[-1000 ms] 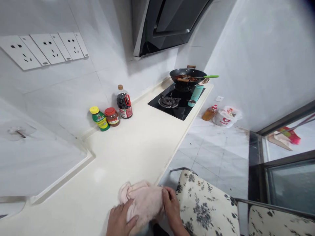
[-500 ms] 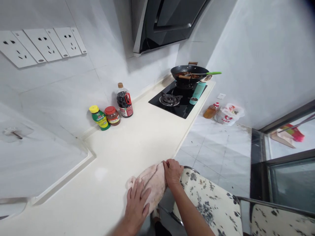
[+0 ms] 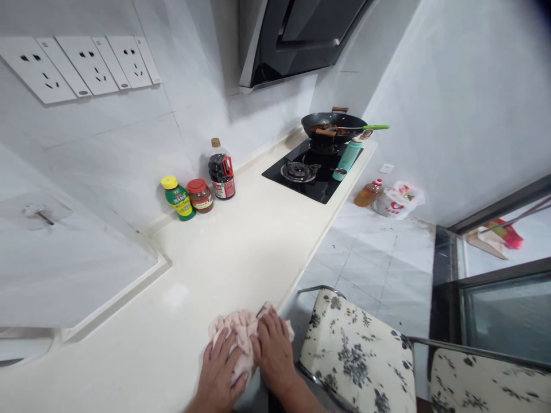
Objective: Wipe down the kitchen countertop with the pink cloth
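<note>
A pale pink cloth [image 3: 241, 327] lies bunched in folds on the cream countertop [image 3: 241, 246], close to its front edge. From the left, my left hand [image 3: 221, 364] rests over the cloth, fingers bent onto the folds and thumb at its near side. My right hand [image 3: 273, 347] is closed on the right end of the cloth, its fingers pressed together. Part of the cloth is hidden beneath both hands.
A green bottle [image 3: 179, 199], a red-lidded jar [image 3: 200, 198] and a dark sauce bottle [image 3: 222, 175] stand along the wall. Beyond are a gas hob [image 3: 314, 186], a wok [image 3: 316, 121] and a turquoise flask [image 3: 349, 158]. A floral chair [image 3: 357, 355] stands right of the counter.
The cloth was spread flat over the counter's edge and is now crumpled on top. My right hand has moved left, closer to my left hand, drawing the cloth together.
</note>
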{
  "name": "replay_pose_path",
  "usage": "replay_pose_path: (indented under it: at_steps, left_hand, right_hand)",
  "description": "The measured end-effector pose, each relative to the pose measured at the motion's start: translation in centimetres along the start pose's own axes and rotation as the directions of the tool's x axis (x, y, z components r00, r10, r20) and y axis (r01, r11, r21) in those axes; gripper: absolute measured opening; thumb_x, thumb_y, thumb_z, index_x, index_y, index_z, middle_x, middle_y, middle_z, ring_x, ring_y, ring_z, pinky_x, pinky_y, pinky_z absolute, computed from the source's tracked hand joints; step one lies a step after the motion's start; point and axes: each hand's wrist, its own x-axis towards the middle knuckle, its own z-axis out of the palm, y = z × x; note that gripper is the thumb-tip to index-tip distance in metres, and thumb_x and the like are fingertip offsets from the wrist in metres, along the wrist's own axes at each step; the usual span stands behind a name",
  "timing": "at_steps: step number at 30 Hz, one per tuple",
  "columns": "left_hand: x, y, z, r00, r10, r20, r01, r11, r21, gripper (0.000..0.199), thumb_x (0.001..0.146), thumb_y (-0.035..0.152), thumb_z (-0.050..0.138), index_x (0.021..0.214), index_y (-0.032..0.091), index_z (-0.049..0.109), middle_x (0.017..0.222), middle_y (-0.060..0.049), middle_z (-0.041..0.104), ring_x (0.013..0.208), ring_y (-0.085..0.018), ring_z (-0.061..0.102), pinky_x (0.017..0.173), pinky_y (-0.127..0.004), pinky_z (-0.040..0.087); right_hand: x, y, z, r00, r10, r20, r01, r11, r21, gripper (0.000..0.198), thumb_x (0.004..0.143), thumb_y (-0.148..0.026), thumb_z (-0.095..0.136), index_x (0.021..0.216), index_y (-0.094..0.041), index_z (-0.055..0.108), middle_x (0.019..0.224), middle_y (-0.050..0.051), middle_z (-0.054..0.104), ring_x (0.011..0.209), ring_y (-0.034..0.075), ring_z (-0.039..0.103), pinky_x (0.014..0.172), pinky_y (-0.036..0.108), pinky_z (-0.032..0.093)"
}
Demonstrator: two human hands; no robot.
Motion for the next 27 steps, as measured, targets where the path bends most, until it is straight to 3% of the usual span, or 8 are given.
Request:
replay_pose_path:
  at_steps: [4,8,11,14,18,22,27]
  left_hand:
    - [-5.5,-1.6,-1.1,1.0,0.025,0.01,-0.026,0.999,0.046,0.044,0.081,0.05,0.063,0.118,0.027,0.066,0.137,-0.009,0.061,0.131,-0.032,0.048,0.102,-0.042,0.034]
    - [-7.5,-1.6,-1.5,1.0,0.02,0.023,-0.022,0.995,0.097,0.063,0.08,0.056,0.063,0.136,0.029,0.056,0.142,-0.007,0.058,0.133,-0.033,0.045,0.102,-0.041,0.031]
    - [-5.6,0.2,-1.1,0.999,-0.018,0.048,0.014,0.997,0.074,0.077,0.078,0.057,0.064,0.146,0.028,0.044,0.149,-0.007,0.051,0.136,-0.035,0.041,0.105,-0.044,0.028]
    - [-2.0,2.7,-0.3,0.991,-0.052,0.121,0.051,0.999,0.013,0.084,0.075,0.045,0.067,0.152,0.028,0.035,0.158,-0.007,0.039,0.142,-0.036,0.034,0.11,-0.048,0.024]
    - [2.0,4.7,0.6,0.985,-0.053,0.164,0.06,0.998,-0.036,0.081,0.077,0.033,0.066,0.151,0.028,0.035,0.162,-0.007,0.03,0.145,-0.035,0.028,0.113,-0.05,0.023]
    - [2.4,3.9,0.2,0.988,-0.017,0.152,0.026,0.998,-0.057,0.073,0.082,0.031,0.065,0.149,0.031,0.038,0.159,-0.004,0.036,0.142,-0.03,0.033,0.112,-0.047,0.028]
    - [-2.7,1.6,-0.8,0.998,-0.018,0.062,0.019,1.0,-0.024,0.055,0.086,0.042,0.062,0.139,0.032,0.051,0.147,-0.004,0.052,0.136,-0.028,0.041,0.106,-0.042,0.036]
  right_hand:
    - [-3.0,-2.4,1.6,0.98,-0.186,0.069,0.168,0.965,0.202,0.026,0.091,-0.027,0.054,0.116,-0.02,0.057,0.114,0.01,0.062,0.119,0.028,0.05,0.11,0.05,0.034]
    - [-1.3,0.6,0.9,0.964,-0.263,0.042,0.247,0.941,0.23,0.016,0.094,-0.026,0.05,0.105,-0.02,0.06,0.102,0.008,0.063,0.109,0.026,0.052,0.107,0.049,0.037]
    - [2.0,5.0,-0.9,0.978,-0.204,0.05,0.198,0.975,0.098,0.019,0.097,-0.024,0.045,0.101,-0.02,0.063,0.1,0.008,0.064,0.105,0.025,0.052,0.107,0.049,0.035]
    - [5.3,9.0,-2.5,0.984,-0.154,0.093,0.159,0.986,-0.046,0.023,0.099,-0.028,0.044,0.097,-0.021,0.066,0.101,0.008,0.066,0.106,0.025,0.051,0.11,0.049,0.029]
    - [8.1,11.5,-3.5,0.998,-0.043,0.049,0.053,0.973,-0.225,0.027,0.099,-0.034,0.044,0.091,-0.022,0.066,0.101,0.009,0.067,0.108,0.026,0.05,0.111,0.049,0.021]
    - [7.4,9.8,-3.0,0.999,0.017,-0.041,-0.029,0.953,-0.301,0.026,0.098,-0.034,0.044,0.088,-0.02,0.064,0.1,0.01,0.066,0.107,0.026,0.05,0.107,0.047,0.024]
    - [2.8,3.3,-1.3,0.999,-0.027,-0.028,0.022,0.985,-0.17,0.023,0.098,-0.025,0.043,0.089,-0.02,0.063,0.101,0.008,0.066,0.112,0.026,0.052,0.104,0.045,0.028]
